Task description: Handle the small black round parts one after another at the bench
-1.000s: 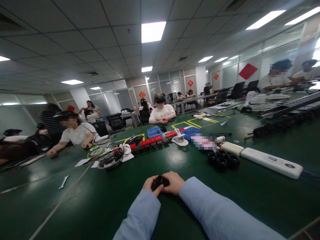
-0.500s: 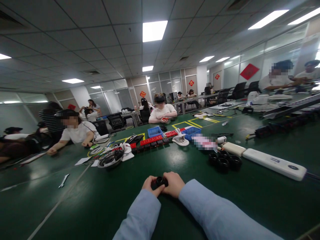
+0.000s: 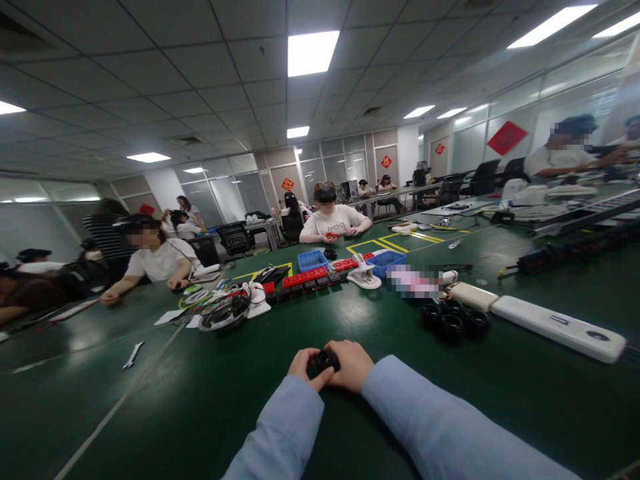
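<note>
Both hands are closed around a small black round part (image 3: 325, 361) with a dark hollow in its top; its exact kind I cannot make out. My left hand (image 3: 303, 367) grips the near left side, thumb along the front edge. On the other side, the curled fingers of my right hand (image 3: 349, 364) press against it. Much of its lower part is hidden by the fingers. Farther right on the green table (image 3: 280, 433) stand several similar-looking black round parts (image 3: 453, 327) in a cluster.
A white bar-shaped device (image 3: 557, 327) lies at right. Beyond my hands are a red-and-black row of blocks (image 3: 310, 283), a blue tray (image 3: 313, 260) and a white clamp-like stand (image 3: 364, 275). Coiled cables (image 3: 227, 312) and a wrench (image 3: 133, 355) are at left. Co-workers sit around the table.
The view has shifted slightly, and the black part shows a little more of its top between my hands. The co-worker opposite has moved their arms farther apart.
</note>
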{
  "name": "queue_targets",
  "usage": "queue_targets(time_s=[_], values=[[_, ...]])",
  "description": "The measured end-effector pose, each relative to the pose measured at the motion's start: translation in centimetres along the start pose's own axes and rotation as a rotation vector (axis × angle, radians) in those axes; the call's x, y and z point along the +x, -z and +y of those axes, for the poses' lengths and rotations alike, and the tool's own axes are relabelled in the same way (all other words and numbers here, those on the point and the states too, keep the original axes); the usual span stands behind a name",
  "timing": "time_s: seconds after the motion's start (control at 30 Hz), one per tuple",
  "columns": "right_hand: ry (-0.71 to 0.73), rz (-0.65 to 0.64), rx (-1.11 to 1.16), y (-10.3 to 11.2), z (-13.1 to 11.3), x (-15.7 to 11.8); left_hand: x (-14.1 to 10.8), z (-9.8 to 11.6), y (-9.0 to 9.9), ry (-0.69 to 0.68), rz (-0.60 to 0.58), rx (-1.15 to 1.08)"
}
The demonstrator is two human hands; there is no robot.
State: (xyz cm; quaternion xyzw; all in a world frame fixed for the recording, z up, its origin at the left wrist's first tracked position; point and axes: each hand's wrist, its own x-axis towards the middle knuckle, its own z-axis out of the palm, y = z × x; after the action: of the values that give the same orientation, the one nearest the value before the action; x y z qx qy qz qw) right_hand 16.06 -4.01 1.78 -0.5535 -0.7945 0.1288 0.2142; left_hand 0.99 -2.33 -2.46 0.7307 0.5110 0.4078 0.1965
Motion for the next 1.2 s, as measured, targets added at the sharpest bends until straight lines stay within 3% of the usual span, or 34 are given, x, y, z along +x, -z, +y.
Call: queue_targets(time_s=[0.33, 0.47, 0.67, 0.77, 0.9, 1.07, 1.2], values=[[-0.031, -0.035, 0.145, 0.6, 0.3, -0.2, -0.5, -0.2, 0.4, -0.013, -0.012, -0.087], [0.038, -0.07, 0.114, 0.9, 0.3, -0.2, -0.3, 0.0, 0.4, -0.022, -0.01, -0.057], [0.165, -0.206, 0.156, 0.5, 2.2, 0.9, 0.2, 0.2, 0.6, -0.012, -0.066, -0.099], [0.118, -0.229, 0.218, 0.1, 2.8, 1.3, 0.4, -0.2, 0.6, -0.022, -0.105, -0.142], [-0.005, -0.14, 0.184, -0.6, 1.9, 1.3, 0.7, -0.7, 0.0, 0.041, -0.057, -0.16], [-0.131, 0.059, -0.068, -1.2, -0.4, 1.1, 1.0, -0.3, -0.8, 0.222, 0.068, -0.031], [-0.09, 0.047, -0.089, -0.8, -0.9, 0.7, 0.8, 0.1, -0.5, 0.198, 0.079, -0.028]])
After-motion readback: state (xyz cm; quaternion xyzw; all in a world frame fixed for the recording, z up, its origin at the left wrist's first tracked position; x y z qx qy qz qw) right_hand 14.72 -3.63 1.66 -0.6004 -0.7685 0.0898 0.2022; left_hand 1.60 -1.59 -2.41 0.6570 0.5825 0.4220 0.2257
